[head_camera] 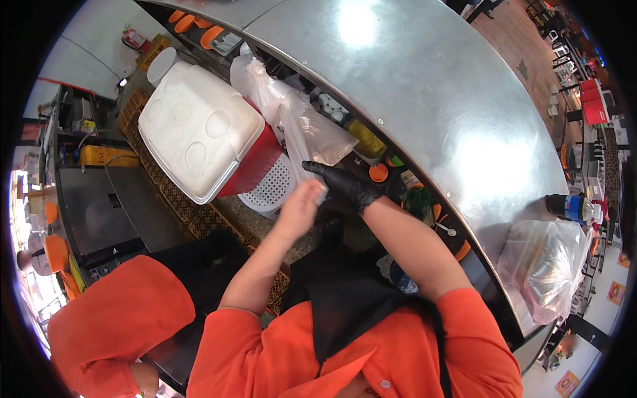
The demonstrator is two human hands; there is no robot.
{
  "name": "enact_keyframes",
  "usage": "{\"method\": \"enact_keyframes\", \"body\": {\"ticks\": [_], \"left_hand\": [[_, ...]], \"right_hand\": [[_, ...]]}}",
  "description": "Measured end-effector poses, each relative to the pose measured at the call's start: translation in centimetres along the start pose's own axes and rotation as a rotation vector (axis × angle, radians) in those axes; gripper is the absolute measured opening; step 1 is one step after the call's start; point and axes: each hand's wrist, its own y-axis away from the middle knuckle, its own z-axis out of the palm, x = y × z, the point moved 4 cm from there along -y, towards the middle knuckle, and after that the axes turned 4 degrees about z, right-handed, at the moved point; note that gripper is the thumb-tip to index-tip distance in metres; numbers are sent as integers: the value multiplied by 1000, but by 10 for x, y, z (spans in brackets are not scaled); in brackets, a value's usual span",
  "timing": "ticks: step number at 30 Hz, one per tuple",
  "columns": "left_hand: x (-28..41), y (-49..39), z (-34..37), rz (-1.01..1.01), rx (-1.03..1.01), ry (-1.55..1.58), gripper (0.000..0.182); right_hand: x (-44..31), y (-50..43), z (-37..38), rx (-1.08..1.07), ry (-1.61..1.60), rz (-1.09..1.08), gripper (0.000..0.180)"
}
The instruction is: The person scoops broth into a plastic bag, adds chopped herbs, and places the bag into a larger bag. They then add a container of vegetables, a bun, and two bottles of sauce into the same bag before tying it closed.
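My right hand (343, 186), in a black glove, grips the gathered end of a clear plastic bag (298, 144) beneath the counter's edge. Bare and slightly blurred, my left hand (301, 206) is close against the glove, at the bag's lower end; its fingers look bent, but their hold is unclear. The bag lies against other pale plastic bags (326, 137) on the shelf. Left of them stands a red cooler with a white lid (199, 124), above a white perforated plastic stool seat (271, 184).
A steel counter (423, 89) curves along the right, bearing a tied plastic bag (542, 268) and a dark drink bottle (572, 209). The shelf below holds a container of yellow food (366, 139) and orange bowls (378, 172). A co-worker's orange sleeve (124, 318) is close at lower left.
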Motion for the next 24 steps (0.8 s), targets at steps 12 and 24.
{"method": "enact_keyframes", "body": {"ticks": [12, 24], "left_hand": [[3, 88, 82, 57, -755, -114, 21], [83, 6, 15, -201, 51, 652, 26]], "right_hand": [[-26, 12, -12, 132, -87, -185, 29], [-37, 177, -18, 77, -237, -410, 34]]}}
